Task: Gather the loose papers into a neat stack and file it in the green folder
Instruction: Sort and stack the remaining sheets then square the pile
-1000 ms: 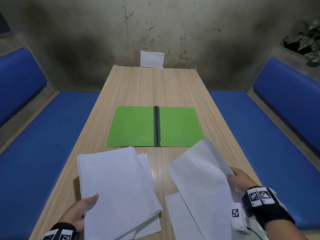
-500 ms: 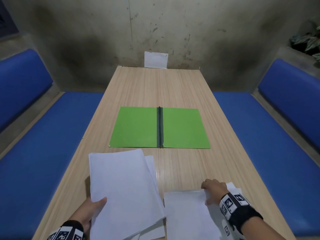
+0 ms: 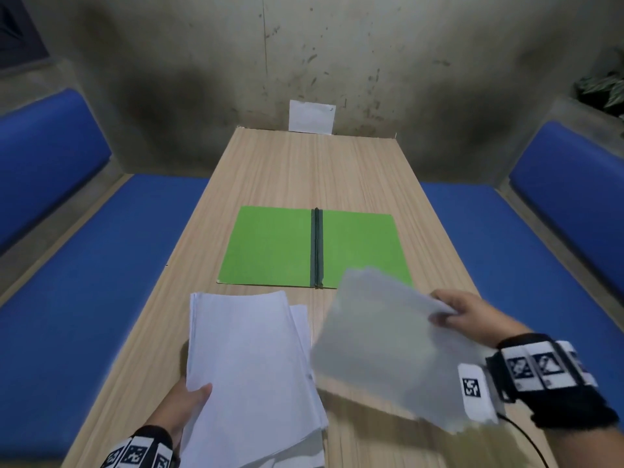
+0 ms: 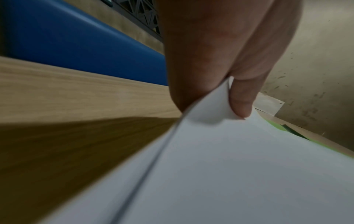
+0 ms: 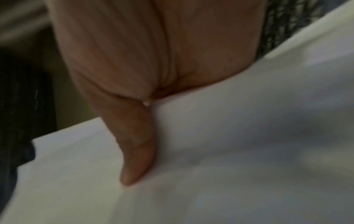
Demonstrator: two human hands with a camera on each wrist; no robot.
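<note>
Stack (image 3: 250, 359): left hand (image 3: 184, 407) pinches its near-left corner, thumb on top, fingers beneath; judged a steadying hold so new sheets can land on it.
Loose sheet (image 3: 385, 346): right hand (image 3: 472, 315) grips its far-right edge, thumb pressed on top (blurred, probably mid-swing), lifted off the table (image 3: 290, 170).
Green folder (image 3: 270, 244): open flat, just beyond both grips, nothing filed in it.
Pose: left wrist low by the near edge; right hand raised, sheet trailing toward the stack.
</note>
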